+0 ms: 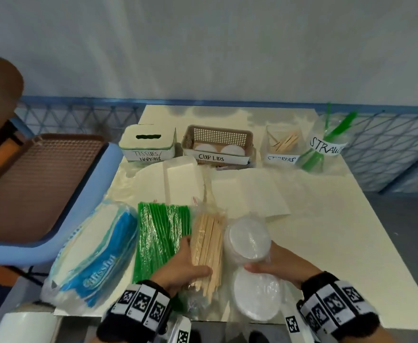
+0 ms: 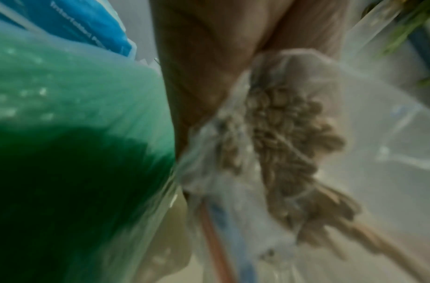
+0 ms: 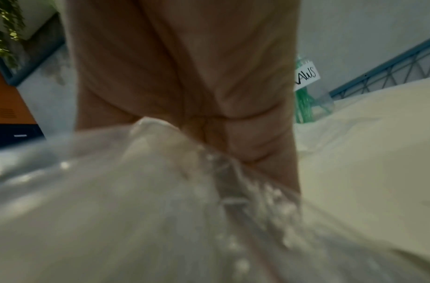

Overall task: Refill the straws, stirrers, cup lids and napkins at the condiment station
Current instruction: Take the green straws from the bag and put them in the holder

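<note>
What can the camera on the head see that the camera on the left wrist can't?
Only the head view shows the labelled containers at the back: the tissue box, the cup lids basket, the stirrers holder and the straws cup. It also shows the right hand holding the bagged lids.

Only the left wrist view shows the stirrers' cut ends up close through the plastic.

Both show the left hand gripping the bag of wooden stirrers, with the green straw pack and the blue napkin pack beside it.
</note>
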